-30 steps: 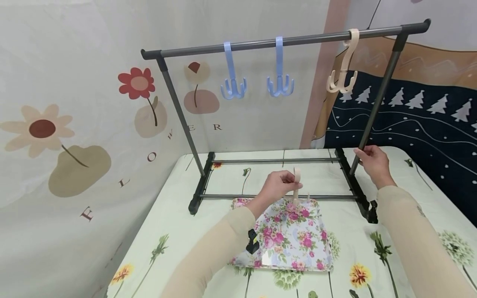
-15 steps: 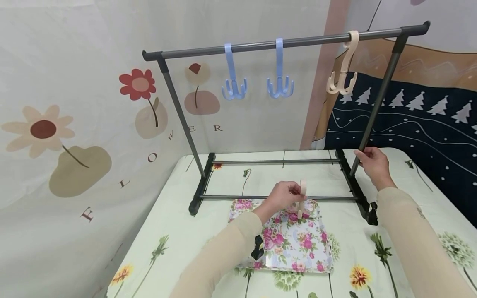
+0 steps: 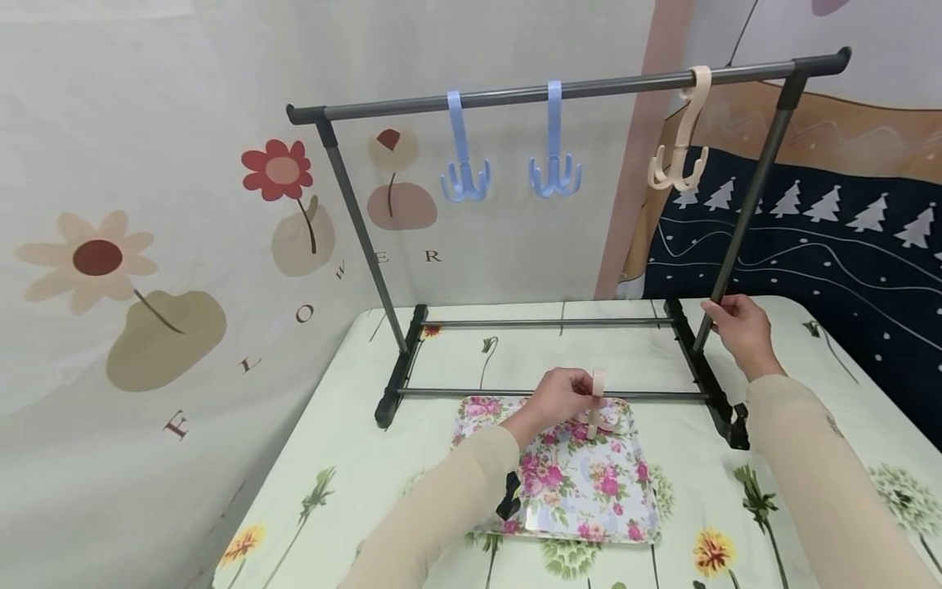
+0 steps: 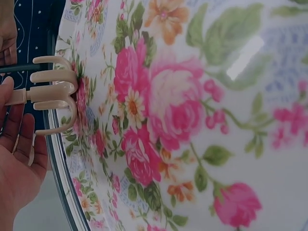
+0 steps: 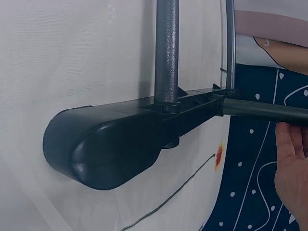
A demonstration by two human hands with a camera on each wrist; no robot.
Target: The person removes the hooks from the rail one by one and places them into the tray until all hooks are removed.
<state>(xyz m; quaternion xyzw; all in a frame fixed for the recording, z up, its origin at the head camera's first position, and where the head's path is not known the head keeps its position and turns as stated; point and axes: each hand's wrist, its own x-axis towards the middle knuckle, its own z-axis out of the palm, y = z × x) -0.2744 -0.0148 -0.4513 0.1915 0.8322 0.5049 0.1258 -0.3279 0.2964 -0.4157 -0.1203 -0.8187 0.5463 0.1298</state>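
Observation:
My left hand pinches a beige four-pronged-style hanger hook by its stem. The pronged end is right at the surface of a floral tray, close to its far edge. My right hand grips the lower part of the grey right post of a hanging rack, with fingers round the tube. From the rack's top rail hang a blue hook, a second blue hook and a beige hook at the right.
The rack's black feet stand on a flower-patterned table cover. Two thin grey crossbars join them, the front crossbar passing just behind the tray. A printed curtain hangs at the left and back, and dark tree-patterned fabric at the right.
My left hand has moved down and slightly right, bringing the beige hook lower over the tray. The right hand keeps its grip on the post.

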